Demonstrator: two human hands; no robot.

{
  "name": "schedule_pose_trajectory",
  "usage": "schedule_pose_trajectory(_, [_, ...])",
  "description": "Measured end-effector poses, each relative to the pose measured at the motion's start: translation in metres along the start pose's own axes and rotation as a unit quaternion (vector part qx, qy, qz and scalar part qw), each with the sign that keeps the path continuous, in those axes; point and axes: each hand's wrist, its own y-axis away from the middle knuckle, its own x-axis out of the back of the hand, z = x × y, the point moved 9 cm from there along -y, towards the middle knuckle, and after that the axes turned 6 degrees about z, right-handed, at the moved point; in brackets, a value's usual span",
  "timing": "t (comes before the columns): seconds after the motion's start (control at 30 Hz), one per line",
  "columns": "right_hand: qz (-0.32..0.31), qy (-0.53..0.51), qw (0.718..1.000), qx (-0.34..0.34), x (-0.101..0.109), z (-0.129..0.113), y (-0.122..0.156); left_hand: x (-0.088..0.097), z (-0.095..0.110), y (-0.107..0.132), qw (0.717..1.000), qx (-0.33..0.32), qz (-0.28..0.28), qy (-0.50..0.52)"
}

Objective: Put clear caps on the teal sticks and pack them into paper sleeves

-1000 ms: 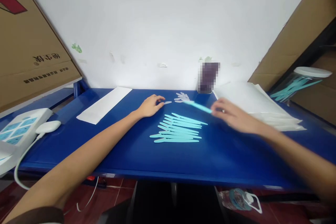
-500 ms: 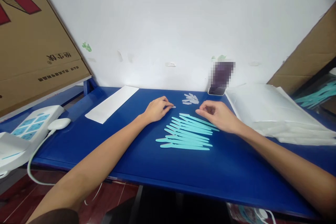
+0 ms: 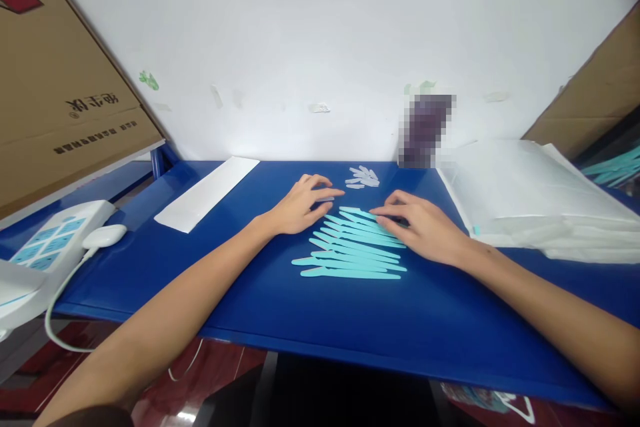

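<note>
Turquoise eyebrow razors (image 3: 355, 256) lie in a fanned row on the blue table, their narrow heads pointing left. My right hand (image 3: 420, 223) is at the far end of the row, thumb and index fingertip closed round the topmost razor (image 3: 356, 212), which still lies with the others. Left of the row, my left hand (image 3: 299, 205) hovers low with thumb and fingers apart. A small clear plastic cap (image 3: 326, 199) shows between its thumb and fingers, apparently lying on the table. Further back sits a small pile of similar clear caps (image 3: 363, 177).
A white paper strip (image 3: 207, 195) lies at the left, beyond a white power strip (image 3: 60, 240) with a plugged-in charger (image 3: 104, 236). A stack of clear plastic bags (image 3: 540, 193) is at the right. A blurred-out upright object (image 3: 426, 132) leans on the wall. A cardboard box (image 3: 65, 80) stands far left.
My right hand has come down onto the far end of the razors. My left hand's fingers have spread from a pinch at the small cap. The view has shifted slightly.
</note>
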Motion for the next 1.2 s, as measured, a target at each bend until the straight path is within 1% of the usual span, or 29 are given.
schedule_pose_trajectory(0.03, [-0.004, 0.007, 1.0, 0.011, -0.001, -0.002, 0.001, -0.002, 0.008, 0.001, 0.999, -0.021, -0.029, -0.002])
schedule_pose_trajectory(0.1, [-0.011, 0.015, 1.0, 0.021, -0.003, -0.002, 0.001, -0.005, 0.018, 0.003, 0.996, -0.042, -0.077, -0.017])
schedule_pose_trajectory(0.17, [-0.018, 0.019, 0.999, 0.019, -0.004, -0.001, 0.002, -0.005, 0.021, 0.004, 0.994, -0.046, -0.098, -0.034])
schedule_pose_trajectory(0.27, [-0.028, 0.017, 0.999, 0.015, -0.006, -0.001, 0.001, -0.007, 0.017, 0.005, 0.994, -0.037, -0.105, -0.023])
schedule_pose_trajectory(0.33, [-0.034, 0.014, 0.999, 0.015, -0.007, -0.001, 0.001, -0.009, 0.01, 0.005, 0.995, -0.025, -0.094, 0.0])
schedule_pose_trajectory(0.4, [-0.036, 0.013, 0.999, 0.015, -0.007, -0.001, 0.001, -0.007, 0.0, 0.003, 0.998, -0.01, -0.067, 0.0])
schedule_pose_trajectory(0.5, [-0.033, 0.017, 0.999, 0.018, -0.007, -0.001, 0.002, -0.005, -0.01, 0.001, 0.998, -0.009, -0.043, -0.053])
schedule_pose_trajectory(0.6, [-0.029, 0.016, 0.999, 0.018, -0.007, -0.001, 0.002, -0.006, -0.01, -0.002, 0.993, -0.04, -0.05, -0.102])
schedule_pose_trajectory(0.67, [-0.03, 0.01, 0.999, 0.019, -0.006, -0.002, 0.002, -0.006, -0.008, -0.003, 0.991, -0.05, -0.055, -0.108])
schedule_pose_trajectory(0.73, [-0.044, 0.003, 0.999, 0.026, -0.006, -0.004, 0.003, -0.007, -0.009, -0.002, 0.992, -0.038, -0.06, -0.1])
schedule_pose_trajectory(0.8, [-0.069, 0.008, 0.997, 0.031, -0.008, -0.004, 0.004, -0.007, -0.013, 0.0, 0.994, -0.012, -0.062, -0.09])
schedule_pose_trajectory(0.87, [-0.095, 0.023, 0.995, 0.019, -0.009, -0.002, 0.005, -0.007, -0.017, 0.002, 0.995, 0.01, -0.057, -0.076])
schedule_pose_trajectory(0.93, [-0.114, 0.032, 0.993, -0.009, -0.009, 0.002, 0.005, -0.002, -0.017, 0.002, 0.999, 0.016, -0.028, -0.042])
schedule_pose_trajectory(1.0, [-0.13, 0.026, 0.991, -0.024, -0.008, 0.002, 0.005, 0.007, -0.014, -0.001, 0.998, 0.026, 0.032, 0.038])
schedule_pose_trajectory(1.03, [-0.134, 0.023, 0.991, -0.017, -0.007, -0.001, 0.005, 0.013, -0.014, -0.002, 0.991, 0.039, 0.07, 0.104])
schedule_pose_trajectory(1.07, [-0.133, 0.021, 0.991, -0.002, -0.005, -0.005, 0.004, 0.017, -0.014, -0.002, 0.975, 0.059, 0.108, 0.183])
schedule_pose_trajectory(1.1, [-0.125, 0.022, 0.992, 0.015, -0.001, -0.009, 0.004, 0.019, -0.016, -0.002, 0.949, 0.083, 0.141, 0.268])
schedule_pose_trajectory(1.13, [-0.108, 0.025, 0.993, 0.032, 0.004, -0.013, 0.003, 0.018, -0.018, -0.002, 0.916, 0.107, 0.168, 0.348])
schedule_pose_trajectory(1.2, [-0.039, 0.03, 0.998, 0.047, 0.021, -0.017, 0.002, 0.011, -0.02, -0.001, 0.853, 0.143, 0.192, 0.463])
